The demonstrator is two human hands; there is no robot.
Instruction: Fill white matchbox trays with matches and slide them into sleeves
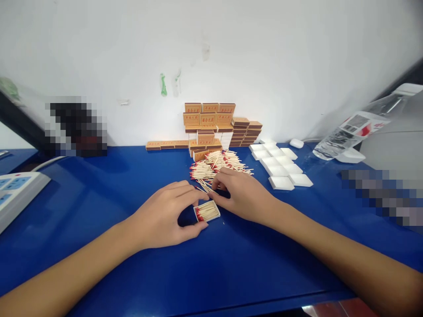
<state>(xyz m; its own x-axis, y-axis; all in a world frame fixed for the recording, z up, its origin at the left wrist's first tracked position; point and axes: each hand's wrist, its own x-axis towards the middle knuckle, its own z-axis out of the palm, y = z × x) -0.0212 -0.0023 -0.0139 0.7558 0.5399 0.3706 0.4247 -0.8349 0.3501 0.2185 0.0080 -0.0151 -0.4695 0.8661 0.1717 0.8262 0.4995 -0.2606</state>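
Note:
A small white tray of red-tipped matches (207, 211) lies on the blue table (211, 273). My left hand (165, 215) is closed on the tray, thumb at its near edge and fingers at its far edge. My right hand (243, 193) rests just right of the tray, fingers curled over matches at the near edge of a loose pile of matches (214, 166). What its fingertips pinch is hidden.
Stacked tan matchbox sleeves (211, 121) stand against the white wall. Several empty white trays (280, 163) lie in rows to the right. A plastic water bottle (353, 130) lies at the far right. A white power strip (15, 189) sits at the left edge.

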